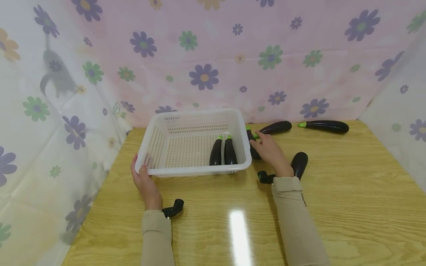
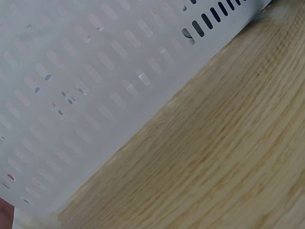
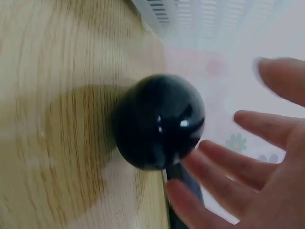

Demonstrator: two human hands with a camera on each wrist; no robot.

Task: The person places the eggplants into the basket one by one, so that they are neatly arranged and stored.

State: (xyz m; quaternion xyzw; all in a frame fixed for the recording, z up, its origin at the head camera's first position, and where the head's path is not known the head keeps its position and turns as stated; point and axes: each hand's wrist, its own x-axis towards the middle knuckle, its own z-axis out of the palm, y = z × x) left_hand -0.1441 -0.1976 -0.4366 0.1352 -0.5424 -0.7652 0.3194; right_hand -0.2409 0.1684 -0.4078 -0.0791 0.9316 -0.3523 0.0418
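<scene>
My left hand grips the near left corner of a white plastic basket, thumb over the rim and fingers along the outer wall. In the left wrist view the basket's slotted wall fills the upper left. Two eggplants lie side by side in the basket's right part. My right hand, fingers spread, reaches over an eggplant beside the basket's right wall. In the right wrist view the rounded dark end of the eggplant faces the camera, with fingers extended alongside it.
Behind the right hand lies another eggplant, and one more is farther right along the table's back edge. An eggplant also lies by the right wrist. Flowered cloth hangs behind the wooden table and at its sides.
</scene>
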